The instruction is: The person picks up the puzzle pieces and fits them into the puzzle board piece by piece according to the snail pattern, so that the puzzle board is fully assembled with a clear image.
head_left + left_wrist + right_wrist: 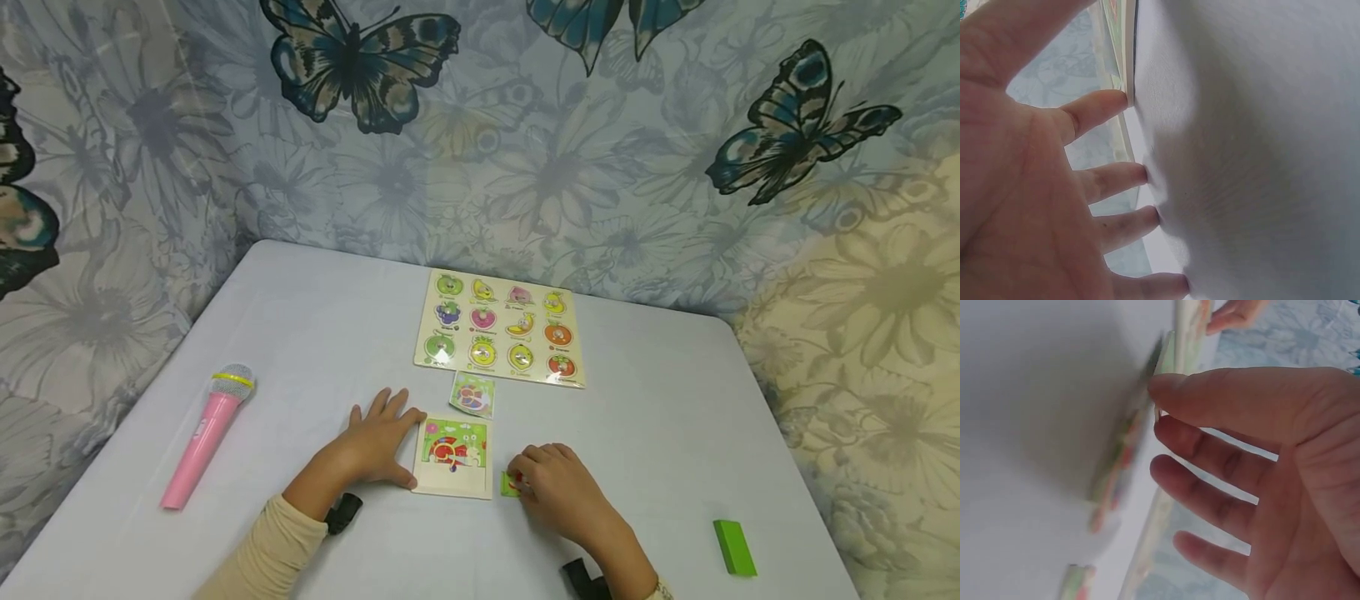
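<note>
A square puzzle tray (453,485) lies on the table, its upper part showing a green and red picture and its lower part bare wood. My left hand (375,446) is at its left side with fingers spread and fairly straight, index finger at the upper corner and thumb at the lower one. In the left wrist view, the index fingertip (1116,100) meets the tray's edge. To the right of the tray, my right hand (558,487) pinches a small green puzzle piece (509,485) between thumb and forefinger, close over the table.
A small picture card (472,395) lies just behind the tray. Farther back is a fruit picture board (498,329). A pink toy microphone (206,437) lies left, a green block (735,547) right. Blurred coloured pieces (1113,465) show below my hand in the right wrist view.
</note>
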### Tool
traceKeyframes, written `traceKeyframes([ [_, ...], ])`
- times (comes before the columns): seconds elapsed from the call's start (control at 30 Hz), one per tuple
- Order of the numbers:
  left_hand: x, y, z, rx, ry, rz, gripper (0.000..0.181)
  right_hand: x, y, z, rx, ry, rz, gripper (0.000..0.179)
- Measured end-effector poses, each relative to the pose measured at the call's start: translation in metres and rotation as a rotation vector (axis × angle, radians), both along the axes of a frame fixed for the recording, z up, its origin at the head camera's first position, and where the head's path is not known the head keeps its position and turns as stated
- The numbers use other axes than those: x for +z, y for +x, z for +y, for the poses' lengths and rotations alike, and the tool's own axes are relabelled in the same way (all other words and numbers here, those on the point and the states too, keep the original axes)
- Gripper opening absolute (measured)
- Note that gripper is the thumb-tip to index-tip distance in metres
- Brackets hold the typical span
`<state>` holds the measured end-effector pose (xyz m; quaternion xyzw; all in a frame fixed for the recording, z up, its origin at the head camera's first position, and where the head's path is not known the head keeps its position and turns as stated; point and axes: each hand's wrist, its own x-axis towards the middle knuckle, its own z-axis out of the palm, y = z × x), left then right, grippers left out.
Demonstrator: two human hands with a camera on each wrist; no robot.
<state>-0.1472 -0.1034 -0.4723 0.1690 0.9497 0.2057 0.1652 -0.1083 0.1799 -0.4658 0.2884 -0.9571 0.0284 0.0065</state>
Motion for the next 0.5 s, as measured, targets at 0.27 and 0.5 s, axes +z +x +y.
traceKeyframes([
  [0.27, -0.002, -0.001, 0.000, -0.012, -0.008, 0.011, 0.090, 0.010, -0.004, -0.017, 0.050, -0.006, 0.033, 0.029],
  [0.5, 0.000, 0.000, -0.002, -0.012, -0.006, 0.002, 0.088, 0.010, -0.008, -0.059, 0.122, -0.006, 0.061, 0.026],
])
